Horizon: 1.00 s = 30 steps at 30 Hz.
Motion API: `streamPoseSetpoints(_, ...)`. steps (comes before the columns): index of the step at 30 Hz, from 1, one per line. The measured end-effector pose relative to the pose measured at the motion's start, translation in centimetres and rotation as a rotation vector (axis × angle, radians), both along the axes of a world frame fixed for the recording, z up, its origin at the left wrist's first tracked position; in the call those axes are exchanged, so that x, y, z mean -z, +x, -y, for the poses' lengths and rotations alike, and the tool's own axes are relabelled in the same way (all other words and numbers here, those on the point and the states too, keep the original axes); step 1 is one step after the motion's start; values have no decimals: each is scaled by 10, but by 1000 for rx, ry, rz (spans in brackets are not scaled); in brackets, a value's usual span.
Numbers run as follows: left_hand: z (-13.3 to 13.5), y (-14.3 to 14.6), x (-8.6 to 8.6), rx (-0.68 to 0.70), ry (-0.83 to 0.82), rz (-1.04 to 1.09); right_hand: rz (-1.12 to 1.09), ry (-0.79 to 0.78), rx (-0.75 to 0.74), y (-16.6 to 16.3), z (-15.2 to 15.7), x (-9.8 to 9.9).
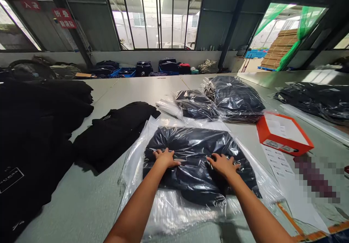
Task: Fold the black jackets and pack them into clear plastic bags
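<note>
A folded black garment in a clear plastic bag (pixel 191 177) lies in front of me on a stack of clear plastic bags (pixel 174 212). My left hand (pixel 165 158) presses on the left part of the bagged garment, fingers spread. On its right part rests my right hand (pixel 224 163), also with spread fingers. Neither hand grips anything that I can see. To the left lies a loose folded black garment (pixel 117 134), beside a large pile of black garments (pixel 32 137).
Bagged dark garments (pixel 236 97) are stacked behind, with a smaller bagged bundle (pixel 195 104) beside them. An orange-red box (pixel 286 134) and a sheet of labels (pixel 283 170) sit at right. More bagged garments (pixel 316 99) lie far right on the table (pixel 136 88).
</note>
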<state>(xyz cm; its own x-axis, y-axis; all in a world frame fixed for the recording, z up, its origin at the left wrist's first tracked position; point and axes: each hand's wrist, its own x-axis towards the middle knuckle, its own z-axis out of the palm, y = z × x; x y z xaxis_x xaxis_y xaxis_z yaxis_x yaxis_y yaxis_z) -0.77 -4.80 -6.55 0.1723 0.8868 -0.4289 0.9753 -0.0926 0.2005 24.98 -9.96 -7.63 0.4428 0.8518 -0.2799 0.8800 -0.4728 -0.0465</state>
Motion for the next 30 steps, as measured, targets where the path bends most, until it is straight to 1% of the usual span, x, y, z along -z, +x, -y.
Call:
streamPoseSetpoints(1, -8, 4, -9, -18, 57, -21, 42, 65, -8, -3, -9, -8)
streamPoseSetpoints(3, -25, 10, -20, -54, 216, -33, 118, 202, -79, -14, -29, -17)
streamPoseSetpoints(5, -41, 12, -21, -41, 357, -3, 143, 261, -194, -26, -48, -17)
streamPoseSetpoints(7, -51, 8, -9, 10, 414, 35, 133, 249, -307, -36, -66, -11)
streamPoseSetpoints(10, -57, -1, 22, 29, 396, 76, 99, 201, -420, -43, -81, 5)
streamPoseSetpoints(13, -52, -7, 50, 7, 450, 105, 61, 184, -451, -43, -82, 23)
streamPoseSetpoints(14, -50, -8, 56, 1, 480, 109, 63, 193, -452, -43, -81, 28)
streamPoseSetpoints(16, -47, -7, 63, -11, 521, 110, 83, 222, -450, -43, -77, 38)
streamPoseSetpoints(18, -47, -6, 64, -17, 523, 106, 100, 236, -442, -44, -75, 46)
streamPoseSetpoints(21, -51, -6, 61, -3, 472, 102, 87, 202, -430, -47, -75, 51)
streamPoseSetpoints(26, -56, -6, 56, 13, 341, 66, 41, 130, -409, -50, -77, 47)
streamPoseSetpoints(30, -54, -7, 63, 25, 349, 46, 29, 156, -400, -52, -72, 45)
